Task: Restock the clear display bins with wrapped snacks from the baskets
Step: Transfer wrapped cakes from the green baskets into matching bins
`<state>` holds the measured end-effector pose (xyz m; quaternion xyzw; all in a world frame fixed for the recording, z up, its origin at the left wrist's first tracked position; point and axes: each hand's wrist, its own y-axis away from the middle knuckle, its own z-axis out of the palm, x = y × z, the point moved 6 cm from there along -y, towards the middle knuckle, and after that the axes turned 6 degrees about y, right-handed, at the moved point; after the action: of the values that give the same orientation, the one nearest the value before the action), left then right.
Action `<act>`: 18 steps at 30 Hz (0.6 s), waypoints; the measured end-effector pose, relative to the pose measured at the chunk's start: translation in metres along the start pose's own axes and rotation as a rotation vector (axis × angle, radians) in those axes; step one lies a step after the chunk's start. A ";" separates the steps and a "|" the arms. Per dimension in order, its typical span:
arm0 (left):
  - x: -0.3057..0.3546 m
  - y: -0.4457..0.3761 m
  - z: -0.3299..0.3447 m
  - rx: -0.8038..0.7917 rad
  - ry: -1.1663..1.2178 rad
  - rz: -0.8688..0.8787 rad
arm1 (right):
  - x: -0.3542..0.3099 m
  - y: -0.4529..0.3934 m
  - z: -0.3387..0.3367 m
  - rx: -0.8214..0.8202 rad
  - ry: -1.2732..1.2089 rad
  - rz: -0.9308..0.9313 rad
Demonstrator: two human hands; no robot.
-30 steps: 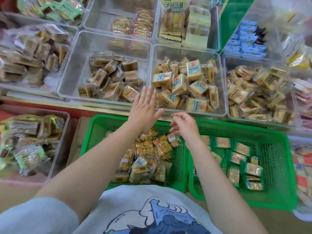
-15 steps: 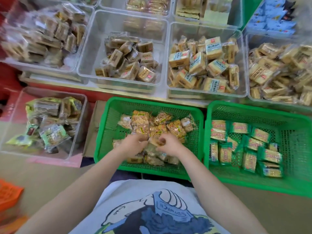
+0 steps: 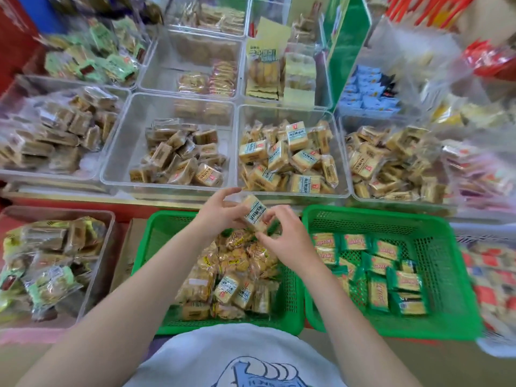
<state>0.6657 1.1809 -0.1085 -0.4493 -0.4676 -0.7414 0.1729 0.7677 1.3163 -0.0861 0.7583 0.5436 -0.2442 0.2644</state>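
Both hands on one clear-wrapped tan snack pack with a blue-white label (image 3: 255, 215): left hand (image 3: 220, 212) grips its left side, right hand (image 3: 282, 236) pinches its lower end. Pack is held tilted above the far rim of the left green mesh plastic basket (image 3: 156, 247), just short of the clear plastic bin of matching blue-label packs (image 3: 342, 163). Right green mesh basket (image 3: 446, 275) holds green-wrapped packs.

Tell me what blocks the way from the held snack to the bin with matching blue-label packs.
Nothing visible does. Both hands, left hand and right hand, hold the wrapped snack just short of the clear bin, whose top is open, with only its low front wall ahead.
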 end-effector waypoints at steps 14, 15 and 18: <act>-0.013 -0.063 -0.002 0.081 -1.570 0.319 | 0.013 -0.155 -0.103 0.553 0.129 0.068; -0.013 -0.064 -0.002 0.083 -1.569 0.314 | 0.011 -0.167 -0.100 0.564 0.149 0.058; -0.014 -0.066 -0.002 0.076 -1.579 0.292 | 0.017 -0.200 -0.073 0.364 0.345 0.045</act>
<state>0.6271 1.2101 -0.1562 -0.8914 -0.4131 -0.1582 -0.0985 0.5878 1.4305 -0.0703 0.8356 0.5109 -0.1992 0.0319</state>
